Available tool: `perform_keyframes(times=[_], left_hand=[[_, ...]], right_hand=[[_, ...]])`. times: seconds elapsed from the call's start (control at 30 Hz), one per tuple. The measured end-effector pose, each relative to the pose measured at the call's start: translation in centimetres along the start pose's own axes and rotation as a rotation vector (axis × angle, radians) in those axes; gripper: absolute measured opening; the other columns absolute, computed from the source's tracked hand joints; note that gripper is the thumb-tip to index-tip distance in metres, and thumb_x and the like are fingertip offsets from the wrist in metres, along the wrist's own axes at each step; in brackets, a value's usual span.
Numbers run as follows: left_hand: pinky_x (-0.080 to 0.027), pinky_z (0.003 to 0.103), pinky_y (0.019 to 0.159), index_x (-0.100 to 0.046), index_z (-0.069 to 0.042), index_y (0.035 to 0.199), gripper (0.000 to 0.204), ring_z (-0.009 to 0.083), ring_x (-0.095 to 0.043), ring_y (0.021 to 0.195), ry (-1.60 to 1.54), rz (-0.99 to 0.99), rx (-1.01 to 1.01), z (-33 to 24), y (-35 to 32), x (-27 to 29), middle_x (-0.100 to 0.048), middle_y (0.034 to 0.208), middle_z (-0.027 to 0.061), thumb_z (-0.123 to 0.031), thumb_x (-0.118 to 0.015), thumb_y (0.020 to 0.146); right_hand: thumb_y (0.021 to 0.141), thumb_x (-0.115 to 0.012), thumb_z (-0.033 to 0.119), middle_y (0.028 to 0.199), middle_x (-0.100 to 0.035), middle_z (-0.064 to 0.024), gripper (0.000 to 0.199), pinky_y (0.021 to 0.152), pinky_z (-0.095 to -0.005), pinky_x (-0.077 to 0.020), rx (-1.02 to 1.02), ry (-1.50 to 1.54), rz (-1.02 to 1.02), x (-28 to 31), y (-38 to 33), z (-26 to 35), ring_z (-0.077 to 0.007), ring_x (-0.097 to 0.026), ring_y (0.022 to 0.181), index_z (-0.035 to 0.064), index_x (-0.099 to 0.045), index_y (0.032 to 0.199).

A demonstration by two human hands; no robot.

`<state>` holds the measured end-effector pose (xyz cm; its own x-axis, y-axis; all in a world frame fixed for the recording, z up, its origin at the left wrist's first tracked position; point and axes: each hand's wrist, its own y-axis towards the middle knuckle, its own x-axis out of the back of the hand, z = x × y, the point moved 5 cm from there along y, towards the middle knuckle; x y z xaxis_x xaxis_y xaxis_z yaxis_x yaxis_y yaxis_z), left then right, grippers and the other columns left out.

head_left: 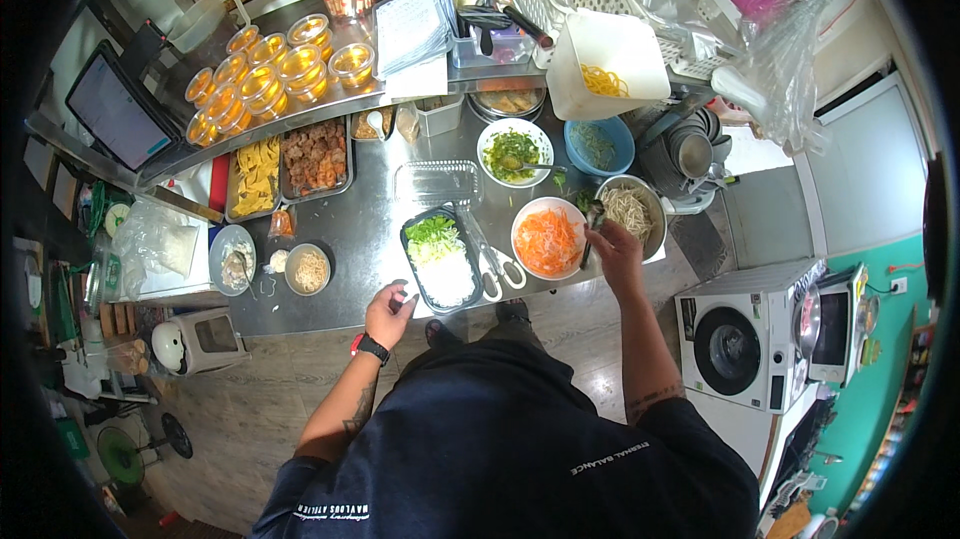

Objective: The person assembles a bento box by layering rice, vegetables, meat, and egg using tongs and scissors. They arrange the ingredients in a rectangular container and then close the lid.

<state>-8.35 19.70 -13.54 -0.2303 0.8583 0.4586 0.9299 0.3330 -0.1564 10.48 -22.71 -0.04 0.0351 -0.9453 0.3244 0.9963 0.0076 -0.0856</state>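
Observation:
My left hand [388, 311] hovers by the counter's front edge, fingers loosely apart and holding nothing. Just right of it is a black takeaway tray [443, 257] with chopped lettuce [433, 239] and white noodles [448, 281]. Its clear lid [437, 182] lies folded back behind. White-handled scissors [503, 274] rest along the tray's right side. My right hand [613, 242] is closed on what look like tongs [590, 229], between a bowl of shredded carrot [548, 237] and a pot of bean sprouts [628, 214]. The tong tips are hard to make out.
Farther back stand a bowl of chopped greens [514, 151] with a spoon and a blue bowl [600, 146]. Trays of cooked meat [315, 159] and yellow pieces [256, 175] sit at left, with smaller bowls nearer. Lidded amber cups [262, 87] and a white bin [609, 64] occupy the raised shelf.

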Motion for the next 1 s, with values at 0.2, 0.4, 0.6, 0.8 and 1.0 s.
perform_keyframes(times=[0.2,0.4,0.6,0.8,1.0], left_hand=[[-0.054,0.027,0.067,-0.065,-0.005,0.126,0.048,0.0115,-0.061,0.068,0.028,0.051,-0.004,1.6,0.3,-1.2,-0.065,0.089,0.0033,-0.015,-0.082,0.083],[-0.055,0.03,0.068,-0.064,-0.005,0.127,0.048,0.0138,-0.062,0.069,-0.026,0.059,-0.01,2.7,1.3,-2.0,-0.066,0.089,0.0038,-0.016,-0.081,0.084],[-0.055,0.033,0.076,-0.061,-0.004,0.131,0.055,0.0189,-0.064,0.079,0.056,0.046,0.022,0.8,1.5,-1.6,-0.065,0.095,0.0072,-0.019,-0.082,0.082],[-0.054,0.039,0.084,-0.055,-0.004,0.137,0.065,0.0286,-0.066,0.093,0.224,-0.017,-0.053,-1.4,3.3,-1.7,-0.067,0.102,0.013,-0.021,-0.082,0.08],[-0.057,0.041,0.075,-0.046,-0.007,0.147,0.067,0.0312,-0.069,0.074,0.166,0.034,0.002,-1.0,3.4,-3.0,-0.068,0.08,0.0104,-0.011,-0.071,0.085]], right_hand=[[0.081,-0.078,0.042,0.109,-0.073,-0.016,0.05,0.083,-0.0447,-0.0585,0.17,-1.042,0.237,-5.6,0.5,1.0,-0.033,-0.071,0.102,0.006,-0.07,0.114],[0.085,-0.074,0.043,0.101,-0.072,-0.0137,0.037,0.081,-0.0467,-0.0584,0.089,-1.153,0.334,-6.4,1.6,-3.5,-0.0331,-0.072,0.094,0.0116,-0.074,0.104],[0.087,-0.073,0.041,0.103,-0.073,-0.0105,0.035,0.08,-0.0465,-0.0567,0.113,-0.879,0.242,-2.0,-0.5,0.8,-0.033,-0.072,0.091,0.0174,-0.076,0.113],[0.086,-0.075,0.039,0.103,-0.073,-0.0075,0.035,0.079,-0.0453,-0.056,0.079,-0.892,0.241,-1.7,-1.3,-0.6,-0.032,-0.071,0.092,0.0176,-0.076,0.115],[0.086,-0.076,0.038,0.102,-0.073,-0.006,0.036,0.079,-0.044,-0.0561,0.149,-0.865,0.245,-2.5,-1.2,0.3,-0.0305,-0.072,0.089,0.0182,-0.075,0.115]])
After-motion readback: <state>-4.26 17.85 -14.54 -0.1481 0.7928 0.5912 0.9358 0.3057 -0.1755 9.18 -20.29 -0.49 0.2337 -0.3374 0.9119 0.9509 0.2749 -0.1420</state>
